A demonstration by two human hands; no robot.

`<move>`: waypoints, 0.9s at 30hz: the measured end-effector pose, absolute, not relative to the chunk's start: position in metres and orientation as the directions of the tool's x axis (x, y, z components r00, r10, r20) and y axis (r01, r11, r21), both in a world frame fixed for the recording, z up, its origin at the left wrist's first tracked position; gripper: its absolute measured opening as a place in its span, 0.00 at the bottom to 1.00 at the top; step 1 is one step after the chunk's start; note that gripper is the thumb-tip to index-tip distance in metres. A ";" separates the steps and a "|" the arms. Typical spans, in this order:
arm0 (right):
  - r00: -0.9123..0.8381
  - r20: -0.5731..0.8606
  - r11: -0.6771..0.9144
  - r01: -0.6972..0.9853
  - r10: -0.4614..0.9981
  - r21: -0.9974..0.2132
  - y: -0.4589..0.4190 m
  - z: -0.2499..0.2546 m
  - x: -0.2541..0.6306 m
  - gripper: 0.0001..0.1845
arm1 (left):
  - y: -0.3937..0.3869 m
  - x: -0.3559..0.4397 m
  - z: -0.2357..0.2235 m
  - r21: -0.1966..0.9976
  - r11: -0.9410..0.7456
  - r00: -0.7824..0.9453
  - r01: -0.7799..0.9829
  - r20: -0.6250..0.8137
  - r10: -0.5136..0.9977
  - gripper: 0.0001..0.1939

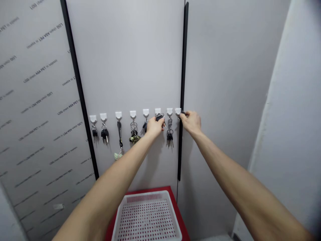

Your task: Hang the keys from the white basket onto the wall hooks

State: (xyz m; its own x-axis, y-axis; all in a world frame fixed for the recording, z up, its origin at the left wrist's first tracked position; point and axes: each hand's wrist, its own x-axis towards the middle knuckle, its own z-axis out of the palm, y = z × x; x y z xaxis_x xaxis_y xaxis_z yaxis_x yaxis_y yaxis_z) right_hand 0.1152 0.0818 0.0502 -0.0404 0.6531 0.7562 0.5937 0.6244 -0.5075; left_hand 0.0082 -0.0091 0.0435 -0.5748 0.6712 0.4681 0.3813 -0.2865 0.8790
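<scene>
My left hand (154, 126) is closed on a bunch of keys (159, 117) with black heads, right below a white wall hook (157, 110). Whether their ring still sits on that hook is hard to make out. At the rightmost hook (178, 111), my right hand (191, 121) pinches a dark item, perhaps keys, mostly covered by the fingers. Between the hands, another set of keys (170, 135) hangs from a clip on its own hook (169, 111). Left of my left hand, keys (144, 126) dangle partly behind it.
Further left hang a brass-coloured bunch (134, 137), a black strap (119, 134) and two key sets, one of them black-headed keys (104, 134). Long black handle strips (184, 67) edge the panels. Below, a white perforated basket (177, 226) stands on a red surface (173, 192).
</scene>
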 end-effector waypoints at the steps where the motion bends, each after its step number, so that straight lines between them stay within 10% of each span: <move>1: -0.047 0.762 0.638 0.581 0.646 -0.505 0.080 0.054 0.115 0.15 | -0.012 0.007 0.046 0.873 -0.304 -0.564 0.381 0.479 0.672 0.05; 22: -0.079 0.770 0.704 0.471 0.633 -0.531 0.059 0.044 0.088 0.14 | -0.101 -0.032 -0.075 0.941 -0.117 -0.450 0.317 0.258 0.855 0.07; 27: -0.447 0.662 0.795 0.421 0.601 -0.437 0.026 0.026 0.089 0.11 | -0.121 -0.033 -0.102 0.904 0.005 -0.333 0.428 0.153 0.930 0.08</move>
State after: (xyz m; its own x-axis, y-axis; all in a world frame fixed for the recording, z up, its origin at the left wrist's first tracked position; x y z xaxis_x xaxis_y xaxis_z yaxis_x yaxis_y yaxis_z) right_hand 0.0886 0.0259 0.0257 -0.4473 0.6010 0.6623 0.4209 0.7949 -0.4370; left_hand -0.0325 -0.1208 -0.1020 -0.3329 0.9305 0.1531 0.4282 0.0046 0.9037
